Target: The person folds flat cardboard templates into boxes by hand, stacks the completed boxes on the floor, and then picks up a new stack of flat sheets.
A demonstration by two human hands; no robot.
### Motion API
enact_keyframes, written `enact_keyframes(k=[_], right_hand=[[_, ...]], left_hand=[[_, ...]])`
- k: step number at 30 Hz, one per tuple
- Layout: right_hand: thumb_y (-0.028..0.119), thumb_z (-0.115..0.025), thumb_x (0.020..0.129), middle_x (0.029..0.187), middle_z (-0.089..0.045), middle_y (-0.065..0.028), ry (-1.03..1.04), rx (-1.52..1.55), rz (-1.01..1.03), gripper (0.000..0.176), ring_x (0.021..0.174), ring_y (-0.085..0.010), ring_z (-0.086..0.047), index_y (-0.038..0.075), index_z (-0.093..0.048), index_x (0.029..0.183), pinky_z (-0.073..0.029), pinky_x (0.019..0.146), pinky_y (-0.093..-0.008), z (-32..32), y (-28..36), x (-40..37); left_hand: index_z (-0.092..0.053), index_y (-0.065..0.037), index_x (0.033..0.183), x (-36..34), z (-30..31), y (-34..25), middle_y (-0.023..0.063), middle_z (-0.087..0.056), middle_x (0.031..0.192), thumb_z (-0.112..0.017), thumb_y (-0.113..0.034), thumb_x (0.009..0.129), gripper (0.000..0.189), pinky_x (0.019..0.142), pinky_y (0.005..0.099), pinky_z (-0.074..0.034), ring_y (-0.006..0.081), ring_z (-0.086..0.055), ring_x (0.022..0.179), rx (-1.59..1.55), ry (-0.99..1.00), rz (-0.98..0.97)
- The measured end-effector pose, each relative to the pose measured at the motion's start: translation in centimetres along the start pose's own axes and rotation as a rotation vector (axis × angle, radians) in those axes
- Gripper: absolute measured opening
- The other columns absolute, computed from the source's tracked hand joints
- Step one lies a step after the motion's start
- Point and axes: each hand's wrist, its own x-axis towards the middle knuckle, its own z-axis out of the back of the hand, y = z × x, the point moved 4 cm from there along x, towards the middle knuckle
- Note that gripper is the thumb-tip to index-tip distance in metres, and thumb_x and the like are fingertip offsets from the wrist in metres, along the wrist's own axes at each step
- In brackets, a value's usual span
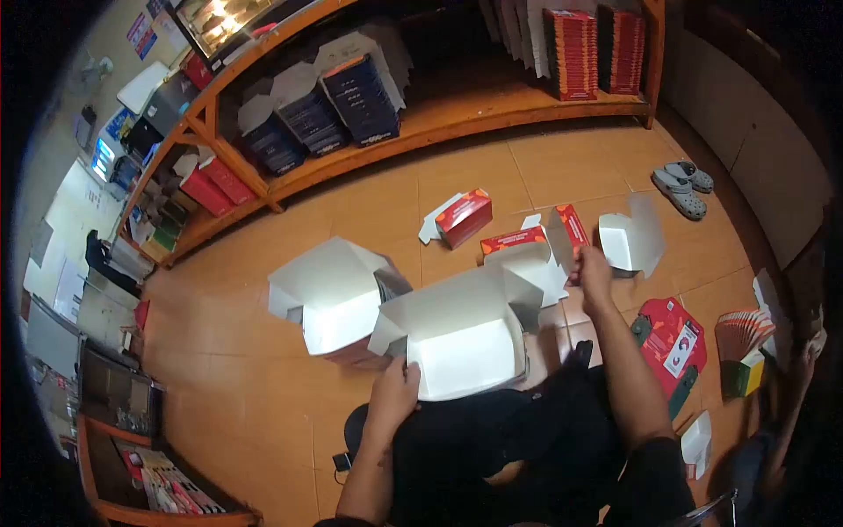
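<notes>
Box [465, 351] lies open, braced both ways: left hand [395, 391] grips its near edge, right hand [593, 274] pinches its far flap [546, 263] upright.

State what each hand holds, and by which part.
Both hold the open cardboard box: left hand grips its near left corner, right hand pinches its far right flap.

Floor [246, 386] is orange-brown tile w/ thin grout lines. Long wooden shelf unit [492, 119] along the back, stacks of dark blue boxes [360, 97] and red boxes [571, 53] on it. Pale wall [79, 202] w/ posters on the left, bright light glare [219, 18] up top. Grey clogs [683, 186] on the tiles, right side.
</notes>
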Motion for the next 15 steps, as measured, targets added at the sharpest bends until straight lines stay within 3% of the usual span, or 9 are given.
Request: enact_keyframes(k=[1, 2, 4, 5, 7, 9, 11, 12, 15], right_hand=[[0.04, -0.055, 0.094, 0.069, -0.056, -0.002, 0.102, 0.175, -0.269, 0.035, 0.058, -0.0165, -0.057, 0.006, -0.057, 0.087, -0.051, 0.054, -0.0308, -0.6, -3.9, 2.9], [0.046, -0.055, 0.091, 0.092, -0.06, -0.0087, 0.309, 0.2, -0.403, 0.045, 0.081, -0.0208, -0.06, 0.004, -0.054, 0.107, -0.054, 0.069, -0.0388, -1.2, -8.8, 6.1], [0.053, -0.058, 0.089, 0.126, -0.052, -0.0156, 0.192, 0.219, -0.608, 0.074, 0.103, -0.029, -0.057, 0.005, -0.036, 0.141, -0.052, 0.086, -0.0467, -4.2, -11.9, 8.8], [0.053, -0.058, 0.089, 0.126, -0.052, -0.0156, 0.198, 0.226, -0.607, 0.074, 0.103, -0.029, -0.057, 0.005, -0.036, 0.141, -0.052, 0.086, -0.0467, -5.3, -13.1, 10.0], [0.053, -0.061, 0.088, 0.129, -0.051, -0.0155, 0.027, 0.22, -0.482, 0.077, 0.109, -0.0307, -0.057, 0.006, -0.034, 0.143, -0.051, 0.088, -0.0482, -7.4, -14.3, 11.8], [0.049, -0.06, 0.091, 0.133, -0.05, -0.0142, -0.001, 0.306, -0.544, 0.068, 0.114, -0.0288, -0.054, 0.012, -0.037, 0.142, -0.05, 0.092, -0.0449, -8.3, -15.3, 13.5], [0.041, -0.057, 0.095, 0.124, -0.058, -0.0081, 0.126, 0.424, -0.453, 0.043, 0.103, -0.0226, -0.061, 0.014, -0.051, 0.129, -0.054, 0.085, -0.0392, -9.4, -15.9, 14.9], [0.033, -0.055, 0.097, 0.111, -0.064, -0.0029, 0.136, 0.41, -0.426, 0.025, 0.092, -0.0176, -0.065, 0.015, -0.059, 0.114, -0.056, 0.08, -0.0353, -9.8, -16.0, 15.5], [0.029, -0.056, 0.097, 0.106, -0.065, -0.0012, 0.224, 0.493, -0.263, 0.023, 0.09, -0.0146, -0.064, 0.014, -0.058, 0.114, -0.055, 0.081, -0.0332, -11.6, -9.7, 14.1]], left_hand=[[-0.06, 0.006, 0.1, -0.1, -0.3, 0.6, 0.0231, -0.068, 0.083, -0.05, -0.023, 0.096, 0.031, 0.064, 0.0455, -0.054, 0.0356, -0.069, 0.069, -0.106, -0.006, 0.066], [-0.059, 0.006, 0.104, -0.2, -0.7, 1.2, 0.0226, -0.068, 0.087, -0.052, -0.024, 0.097, 0.032, 0.064, 0.0424, -0.054, 0.0326, -0.069, 0.072, -0.212, -0.008, 0.136], [-0.058, 0.005, 0.104, 0.3, -0.8, 1.4, 0.0208, -0.068, 0.089, -0.053, -0.022, 0.096, 0.029, 0.065, 0.0387, -0.052, 0.0285, -0.069, 0.074, -0.115, -0.137, -0.006], [-0.058, 0.005, 0.103, 0.4, -0.7, 0.9, 0.019, -0.067, 0.09, -0.054, -0.02, 0.096, 0.027, 0.066, 0.035, -0.051, 0.0244, -0.068, 0.077, -0.035, -0.256, -0.124], [-0.058, 0.003, 0.099, 0.3, -0.8, 0.5, 0.0143, -0.065, 0.086, -0.057, -0.013, 0.094, 0.017, 0.068, 0.0294, -0.048, 0.0181, -0.062, 0.078, -0.158, -0.266, -0.053], [-0.059, 0.001, 0.095, 0.3, -1.3, 2.8, 0.012, -0.063, 0.087, -0.06, -0.005, 0.089, 0.008, 0.065, 0.0276, -0.047, 0.0162, -0.058, 0.071, -0.248, -0.37, -0.253], [-0.062, -0.001, 0.094, -0.2, -0.6, 2.5, 0.013, -0.063, 0.096, -0.064, -0.001, 0.084, 0.009, 0.064, 0.0257, -0.046, 0.0153, -0.057, 0.07, -0.166, -0.439, -0.401], [-0.064, -0.001, 0.094, -0.7, -0.3, 1.6, 0.0135, -0.063, 0.1, -0.066, -0.003, 0.083, 0.012, 0.064, 0.0253, -0.047, 0.0155, -0.058, 0.071, -0.146, -0.388, -0.524], [-0.068, -0.002, 0.096, -1.2, 1.0, 1.6, 0.0154, -0.064, 0.106, -0.071, -0.006, 0.078, 0.019, 0.069, 0.0285, -0.052, 0.0203, -0.063, 0.077, -0.108, -0.243, -0.642]])
